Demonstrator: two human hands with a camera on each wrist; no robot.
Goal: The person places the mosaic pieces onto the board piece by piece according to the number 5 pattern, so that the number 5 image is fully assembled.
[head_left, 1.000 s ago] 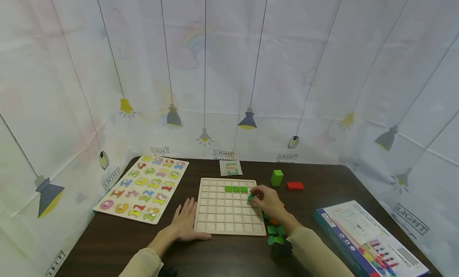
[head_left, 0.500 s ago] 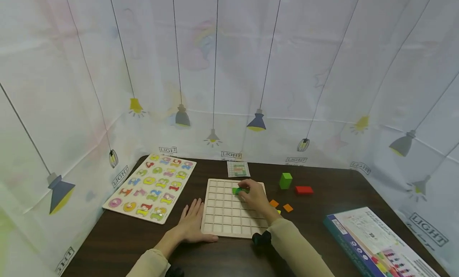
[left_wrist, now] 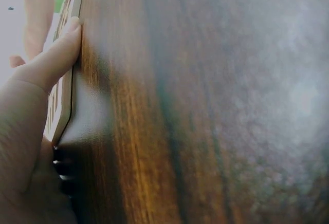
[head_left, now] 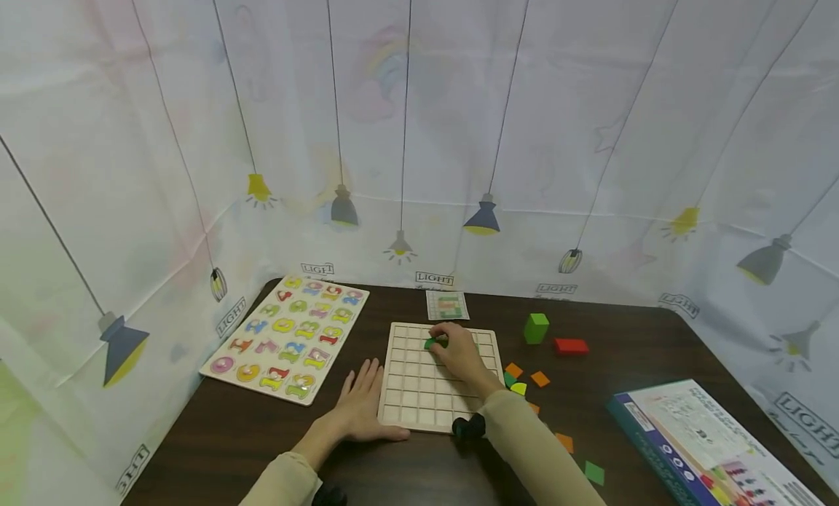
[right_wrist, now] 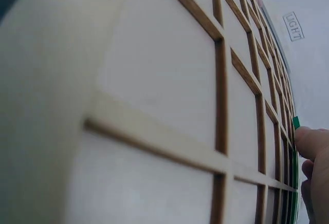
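Observation:
A pale wooden grid board [head_left: 409, 397] lies on the dark table. Along its left edge rests my left hand [head_left: 365, 408], fingers straight and the thumb at the front corner; the left wrist view shows that thumb [left_wrist: 64, 47] against the board's side. Over the upper rows, my right hand [head_left: 459, 357] pinches a small dark green piece [head_left: 430, 343] between thumb and fingertips. In the right wrist view the green piece [right_wrist: 296, 122] stands tilted up at the fingertips, by the far rows of cells. Green tiles in that row are mostly hidden behind the right hand.
Loose orange tiles [head_left: 540, 378] and green tiles [head_left: 594, 473] are scattered right of the board. Behind them stand a green block [head_left: 536, 329] and a red block [head_left: 572, 346]. A number puzzle [head_left: 269, 346], pattern card [head_left: 448, 306] and box [head_left: 708, 448] surround the work.
My right hand has moved left from the board's right edge along the upper rows with the dark green piece, now covering the light green tiles. The left hand stays at the board; the head view has shifted.

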